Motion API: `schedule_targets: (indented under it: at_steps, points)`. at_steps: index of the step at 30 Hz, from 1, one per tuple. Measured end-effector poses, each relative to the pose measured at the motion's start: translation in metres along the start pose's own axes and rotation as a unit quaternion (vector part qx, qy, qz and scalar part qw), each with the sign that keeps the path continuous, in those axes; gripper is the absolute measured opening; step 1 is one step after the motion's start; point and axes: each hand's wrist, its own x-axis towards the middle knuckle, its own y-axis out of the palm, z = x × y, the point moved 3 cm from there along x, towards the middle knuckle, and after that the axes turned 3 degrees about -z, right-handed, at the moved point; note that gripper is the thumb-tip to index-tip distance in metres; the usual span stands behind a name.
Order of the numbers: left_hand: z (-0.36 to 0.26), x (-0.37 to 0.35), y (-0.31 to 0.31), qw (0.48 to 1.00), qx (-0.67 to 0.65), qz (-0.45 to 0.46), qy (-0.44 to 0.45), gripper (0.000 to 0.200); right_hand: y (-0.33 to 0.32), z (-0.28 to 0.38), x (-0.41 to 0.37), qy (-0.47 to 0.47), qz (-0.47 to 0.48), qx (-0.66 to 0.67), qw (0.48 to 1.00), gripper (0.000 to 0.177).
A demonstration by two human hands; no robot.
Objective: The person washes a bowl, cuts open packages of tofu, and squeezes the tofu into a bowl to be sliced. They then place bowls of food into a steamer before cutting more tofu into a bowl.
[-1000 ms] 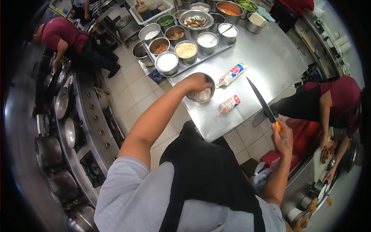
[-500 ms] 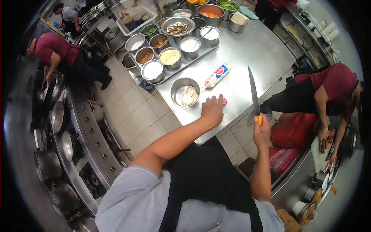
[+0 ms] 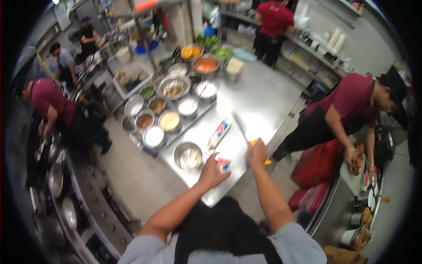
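My right hand (image 3: 257, 154) is closed around the yellow-orange handle of a knife (image 3: 240, 125), its blurred blade angled up and left over the steel table. My left hand (image 3: 213, 171) curls around a short white packet (image 3: 224, 164) with red and blue print, thumb on the near side and fingers on the far side. Beyond it lies a longer white tube-shaped packet (image 3: 220, 133) with similar print. Left of that hand stands a metal bowl (image 3: 176, 157) with pale, creamy chunks (image 3: 193, 159) inside.
A tray (image 3: 193, 119) of several metal containers fills the table's left side. Behind are bowls of orange sauce (image 3: 205, 65) and greens (image 3: 223, 53). A co-worker (image 3: 351, 103) handles food on a board at right; another person (image 3: 48, 103) works at the left stove.
My head view has tilted up, showing more of the room. The knife has swung from upright to leaning over the table. My left hand now grips the short packet.
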Motion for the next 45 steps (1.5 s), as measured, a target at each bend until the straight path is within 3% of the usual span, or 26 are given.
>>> schedule_targets:
  at_steps: [3, 7, 8, 9, 11, 13, 14, 15, 17, 18, 19, 21, 23, 25, 26, 27, 28, 30, 31, 33, 35, 37, 38, 39, 41, 45]
  points:
    - [-0.038, 0.007, -0.024, 0.983, -0.159, 0.057, -0.070, 0.078, 0.005, 0.005, 0.015, -0.042, -0.014, 0.003, 0.999, 0.046]
    - [-0.079, 0.020, -0.042, 0.963, -0.240, 0.053, -0.111, 0.069, -0.018, 0.022, 0.014, -0.099, -0.054, -0.006, 0.994, 0.043]
    - [-0.075, 0.025, -0.039, 0.949, -0.294, 0.012, -0.113, 0.065, -0.026, 0.026, 0.005, -0.049, -0.021, 0.188, 0.981, 0.043]
    - [-0.074, 0.029, -0.037, 0.929, -0.349, -0.030, -0.116, 0.062, -0.036, 0.032, -0.008, -0.001, 0.016, 0.374, 0.927, 0.043]
    - [-0.080, 0.039, -0.037, 0.950, -0.292, -0.069, -0.090, 0.063, -0.051, 0.041, -0.052, -0.042, 0.098, 0.582, 0.806, 0.045]
    - [-0.080, 0.048, -0.030, 0.957, -0.241, -0.146, -0.067, 0.063, -0.088, 0.057, -0.081, -0.111, 0.102, 0.530, 0.834, 0.042]
    - [-0.101, 0.046, -0.033, 0.945, -0.288, -0.119, -0.101, 0.064, -0.093, 0.061, -0.087, -0.043, 0.079, 0.566, 0.820, 0.034]
    - [-0.110, 0.046, -0.029, 0.945, -0.290, -0.118, -0.099, 0.064, -0.095, 0.057, -0.087, -0.044, 0.077, 0.564, 0.821, 0.034]
    - [-0.126, 0.045, -0.022, 0.966, -0.228, -0.117, -0.029, 0.063, -0.093, 0.038, -0.085, 0.060, 0.063, 0.605, 0.791, 0.028]
    - [-0.123, 0.047, -0.012, 0.971, -0.206, -0.121, -0.003, 0.059, -0.090, 0.028, -0.084, 0.094, 0.031, 0.651, 0.753, 0.021]
    - [-0.121, 0.050, -0.002, 0.971, -0.206, -0.118, -0.003, 0.059, -0.093, 0.017, -0.085, 0.096, 0.029, 0.650, 0.753, 0.021]
    - [-0.124, 0.054, 0.021, 0.950, -0.311, 0.012, 0.001, 0.054, -0.106, -0.014, -0.083, 0.110, -0.005, 0.701, 0.704, 0.021]
    - [-0.139, 0.053, 0.032, 0.951, -0.293, 0.097, -0.010, 0.050, -0.130, -0.044, -0.086, 0.105, -0.025, 0.671, 0.734, 0.020]
    - [-0.147, 0.049, 0.054, 0.904, -0.363, 0.211, -0.081, 0.047, -0.163, -0.065, -0.090, 0.098, -0.047, 0.639, 0.761, 0.018]
    - [-0.148, 0.048, 0.066, 0.904, -0.362, 0.213, -0.079, 0.047, -0.181, -0.073, -0.094, 0.105, -0.050, 0.586, 0.802, 0.017]
    - [-0.149, 0.045, 0.085, 0.878, -0.388, 0.267, -0.087, 0.044, -0.197, -0.082, -0.098, 0.114, -0.054, 0.529, 0.839, 0.016]
    - [-0.151, 0.040, 0.101, 0.848, -0.411, 0.321, -0.096, 0.042, -0.209, -0.093, -0.100, 0.116, -0.057, 0.529, 0.839, 0.016]
    - [-0.155, 0.032, 0.130, 0.811, -0.441, 0.365, -0.119, 0.038, -0.231, -0.111, -0.105, 0.099, -0.075, 0.363, 0.924, 0.017]
    - [-0.157, 0.027, 0.145, 0.771, -0.472, 0.403, -0.143, 0.034, -0.241, -0.113, -0.105, 0.103, -0.077, 0.362, 0.923, 0.017]
    - [-0.160, 0.022, 0.166, 0.742, -0.491, 0.432, -0.148, 0.030, -0.267, -0.109, -0.105, -0.004, -0.136, 0.214, 0.967, 0.017]
    - [-0.170, 0.015, 0.178, 0.649, -0.550, 0.492, -0.183, 0.030, -0.268, -0.124, -0.109, 0.062, -0.102, 0.269, 0.956, 0.016]
    - [-0.179, 0.008, 0.189, 0.624, -0.571, 0.501, -0.181, 0.032, -0.262, -0.143, -0.111, 0.083, -0.137, 0.542, 0.825, 0.017]
    - [-0.184, 0.006, 0.192, 0.601, -0.593, 0.505, -0.178, 0.033, -0.262, -0.145, -0.115, 0.102, -0.159, 0.571, 0.799, 0.018]
    - [-0.185, 0.004, 0.200, 0.596, -0.594, 0.509, -0.179, 0.033, -0.264, -0.146, -0.119, 0.104, -0.163, 0.566, 0.801, 0.018]
    - [-0.183, -0.001, 0.213, 0.596, -0.587, 0.518, -0.179, 0.034, -0.270, -0.145, -0.125, 0.114, -0.180, 0.392, 0.895, 0.021]
    - [-0.182, -0.012, 0.220, 0.582, -0.590, 0.528, -0.188, 0.034, -0.294, -0.125, -0.127, 0.052, -0.201, 0.254, 0.945, 0.023]
